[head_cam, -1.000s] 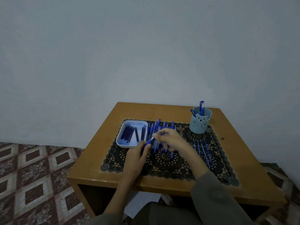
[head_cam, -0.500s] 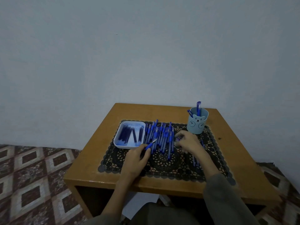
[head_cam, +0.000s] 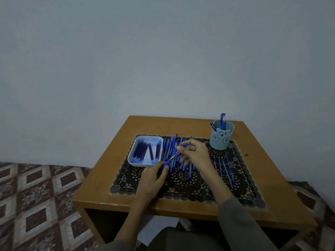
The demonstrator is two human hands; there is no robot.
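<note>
My left hand (head_cam: 154, 175) grips a blue pen (head_cam: 167, 162) low on its barrel, with the pointed tip aimed up and to the right. My right hand (head_cam: 194, 153) hovers just past that tip. Its thumb and forefinger pinch a small blue piece (head_cam: 174, 151), too small to identify. Under both hands, a pile of blue pens (head_cam: 171, 144) lies on the black lace mat (head_cam: 183, 180). A light blue tray (head_cam: 133, 154) of dark refills sits to the left. The bear-face cup (head_cam: 221, 137) holds two pens at the back right.
Several thin blue rods (head_cam: 223, 166) lie in a row on the mat's right side. The wooden table (head_cam: 108, 171) stands against a plain wall. Patterned floor tiles (head_cam: 36, 196) show to the left. White paper lies under the table.
My right hand went from the pen tip out to the right side of the pile, then came back to the tip. My left hand kept hold of the pen.
</note>
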